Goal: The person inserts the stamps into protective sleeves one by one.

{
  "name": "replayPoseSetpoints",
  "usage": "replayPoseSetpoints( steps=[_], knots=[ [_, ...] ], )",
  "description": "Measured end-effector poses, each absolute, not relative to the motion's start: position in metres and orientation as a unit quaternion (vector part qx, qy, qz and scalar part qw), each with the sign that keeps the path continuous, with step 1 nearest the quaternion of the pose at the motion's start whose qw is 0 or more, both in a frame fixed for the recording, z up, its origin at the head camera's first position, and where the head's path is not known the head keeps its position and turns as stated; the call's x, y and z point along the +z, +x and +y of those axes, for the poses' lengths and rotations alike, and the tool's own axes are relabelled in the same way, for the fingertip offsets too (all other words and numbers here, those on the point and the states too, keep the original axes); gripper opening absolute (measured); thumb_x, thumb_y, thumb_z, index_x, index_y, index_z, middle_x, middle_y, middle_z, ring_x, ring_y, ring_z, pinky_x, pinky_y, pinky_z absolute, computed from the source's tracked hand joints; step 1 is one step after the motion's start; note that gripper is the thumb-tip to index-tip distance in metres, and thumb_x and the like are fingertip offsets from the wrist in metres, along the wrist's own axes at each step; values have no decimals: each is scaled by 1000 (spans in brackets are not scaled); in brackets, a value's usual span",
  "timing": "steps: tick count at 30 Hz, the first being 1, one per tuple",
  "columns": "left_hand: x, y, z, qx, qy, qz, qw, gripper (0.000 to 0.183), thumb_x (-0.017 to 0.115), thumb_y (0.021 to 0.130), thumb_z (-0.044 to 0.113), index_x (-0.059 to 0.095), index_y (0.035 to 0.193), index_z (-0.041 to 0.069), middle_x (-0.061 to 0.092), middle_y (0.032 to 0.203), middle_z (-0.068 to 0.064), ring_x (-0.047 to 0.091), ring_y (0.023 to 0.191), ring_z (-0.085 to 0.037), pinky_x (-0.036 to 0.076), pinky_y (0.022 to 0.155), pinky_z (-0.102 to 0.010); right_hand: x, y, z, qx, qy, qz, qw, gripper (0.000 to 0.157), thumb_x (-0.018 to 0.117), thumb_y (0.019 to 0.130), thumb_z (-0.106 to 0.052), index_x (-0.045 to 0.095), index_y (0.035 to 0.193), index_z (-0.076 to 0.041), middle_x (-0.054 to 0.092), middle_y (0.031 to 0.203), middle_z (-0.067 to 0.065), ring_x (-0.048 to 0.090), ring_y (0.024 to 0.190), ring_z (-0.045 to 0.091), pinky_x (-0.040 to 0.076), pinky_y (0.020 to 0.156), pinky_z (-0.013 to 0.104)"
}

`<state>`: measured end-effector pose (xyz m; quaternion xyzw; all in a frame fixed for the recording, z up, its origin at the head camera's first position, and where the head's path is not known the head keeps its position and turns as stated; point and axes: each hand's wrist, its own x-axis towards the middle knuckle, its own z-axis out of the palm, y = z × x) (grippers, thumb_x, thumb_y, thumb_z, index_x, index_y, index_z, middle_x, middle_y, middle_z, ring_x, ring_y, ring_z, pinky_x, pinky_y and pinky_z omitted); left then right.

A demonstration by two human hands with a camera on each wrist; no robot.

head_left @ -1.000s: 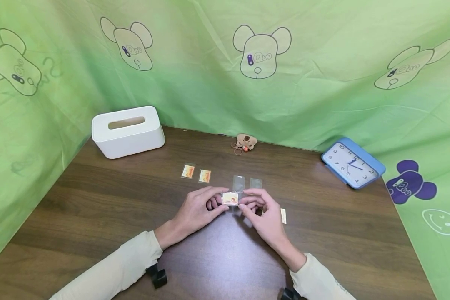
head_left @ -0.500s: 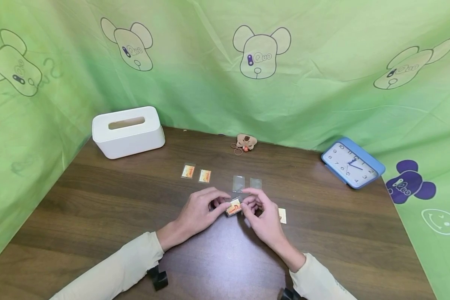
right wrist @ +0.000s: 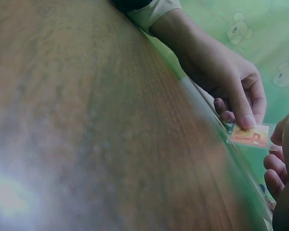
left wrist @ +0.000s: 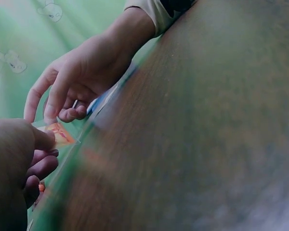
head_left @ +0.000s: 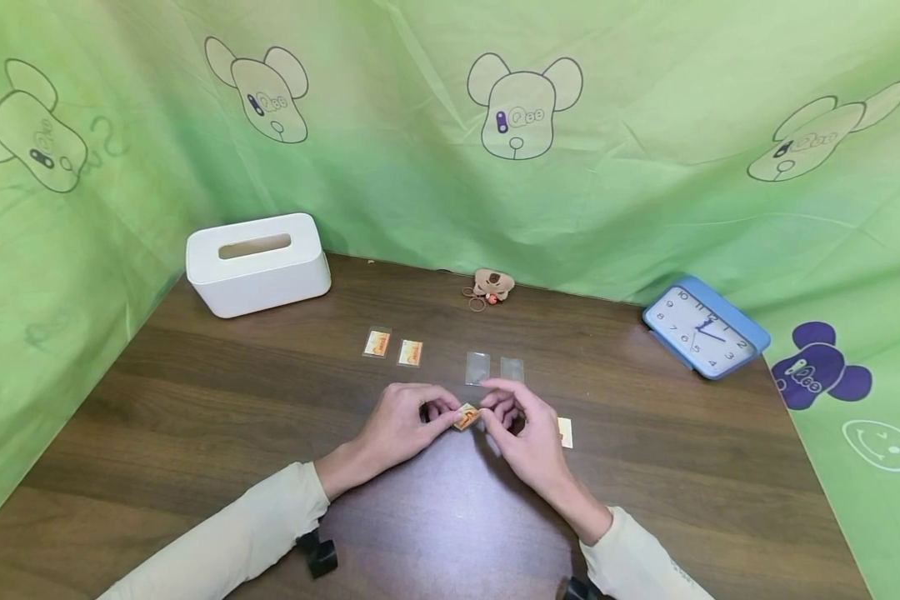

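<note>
A small orange-and-yellow printed card (head_left: 466, 417) sits in a clear plastic sleeve (right wrist: 248, 144) between the two hands, above the table. The left hand (head_left: 399, 425) pinches the sleeved card, its thumb lying over the printed face in the right wrist view. At the sleeve's opposite end, the right hand (head_left: 531, 435) pinches the clear edge with thumb and finger. Two similar sleeved cards (head_left: 377, 343) lie flat beyond the left hand. Past the right hand are two clear sleeves (head_left: 477, 368), with no print showing. A loose card (head_left: 566, 432) is partly hidden behind the right hand.
On the wooden table (head_left: 195, 433), a white tissue box (head_left: 262, 279) stands at the back left. A plush keychain (head_left: 492, 285) lies at the back middle, and a blue clock (head_left: 705, 329) at the back right. Green printed fabric (head_left: 390, 167) encloses the far sides.
The sleeved card has come down toward the person and turned from level to slanted. Both hands have shifted slightly with it, still holding it. The other things have stayed in place.
</note>
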<state>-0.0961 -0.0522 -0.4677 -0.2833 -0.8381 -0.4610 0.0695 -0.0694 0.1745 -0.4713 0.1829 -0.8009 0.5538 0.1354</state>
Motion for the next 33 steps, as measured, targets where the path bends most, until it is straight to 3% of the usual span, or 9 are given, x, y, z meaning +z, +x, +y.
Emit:
replayPoseSetpoints(
  steps=[7,18,25,29,33],
  knots=[
    [-464,-103,-57,-458,-246,-852,64,8,90,94,13,82,93,12,77,80,7,64,70,3,56,66,-21,-467,-70,183,538,182,-804,173,41,81,87,18,75,124,1,78,98,5,65,77,8,54,66,16],
    [-463,-117,-59,-406,-205,-883,115,11,90,92,13,79,92,15,76,78,9,57,65,-2,49,62,-25,-463,-68,202,524,176,-807,207,41,82,86,18,77,122,-1,79,96,9,64,77,7,52,66,14],
    [-466,-124,-58,-365,-199,-897,147,15,93,89,14,77,88,15,75,90,2,62,87,-20,53,80,-38,-463,-67,215,510,151,-821,209,38,84,86,18,79,118,-2,79,95,7,63,77,6,50,66,13],
    [-467,-127,-57,-344,-203,-901,169,16,93,87,16,78,89,14,72,105,-6,59,101,-31,50,93,-47,-464,-67,219,495,155,-827,215,38,85,85,16,80,117,-3,79,94,8,63,77,7,50,65,14],
    [-467,-131,-55,-327,-194,-908,177,15,93,88,18,79,90,13,68,120,-11,53,110,-35,46,98,-52,-465,-68,224,468,165,-840,219,34,88,83,14,83,109,-7,76,92,5,62,73,10,49,65,19]
  ],
)
